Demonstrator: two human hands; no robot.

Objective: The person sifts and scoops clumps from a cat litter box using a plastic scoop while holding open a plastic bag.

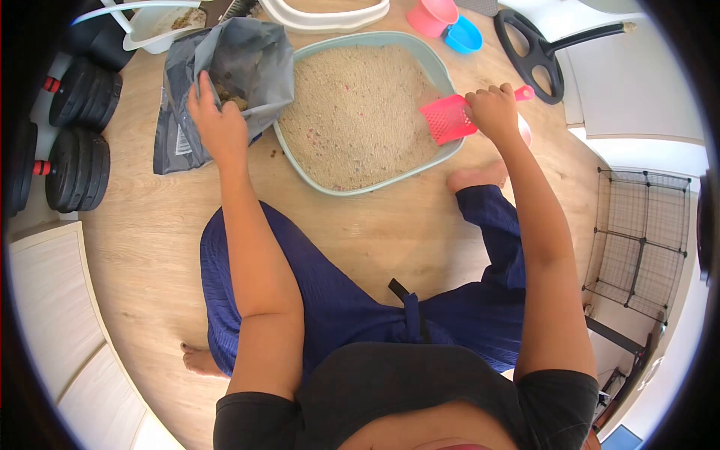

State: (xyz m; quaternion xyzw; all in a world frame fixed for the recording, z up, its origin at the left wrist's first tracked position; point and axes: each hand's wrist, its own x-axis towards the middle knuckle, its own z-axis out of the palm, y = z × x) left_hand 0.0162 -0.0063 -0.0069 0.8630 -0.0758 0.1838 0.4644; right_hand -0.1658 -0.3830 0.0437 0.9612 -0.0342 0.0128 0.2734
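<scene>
My right hand (493, 114) is wrapped round the handle of a pink slotted litter scoop (445, 120). The scoop's blade hangs over the right edge of a pale green litter tray (330, 189), which is full of beige cat litter (360, 112) with pink and dark specks. To the left, my left hand (219, 124) grips the near rim of an open grey plastic bag (262, 67), its fingers lying along the edge. Inside the bag mouth some brownish clumps show; the bag's bottom is hidden. The bag touches the tray's left side.
A pink cup (433, 15) and a blue bowl (463, 35) stand behind the tray, near a white frame (326, 13). Dumbbells (77, 169) lie at the left, a black pedal-like stand (529, 56) at the back right. A wire grid (637, 236) leans at the right.
</scene>
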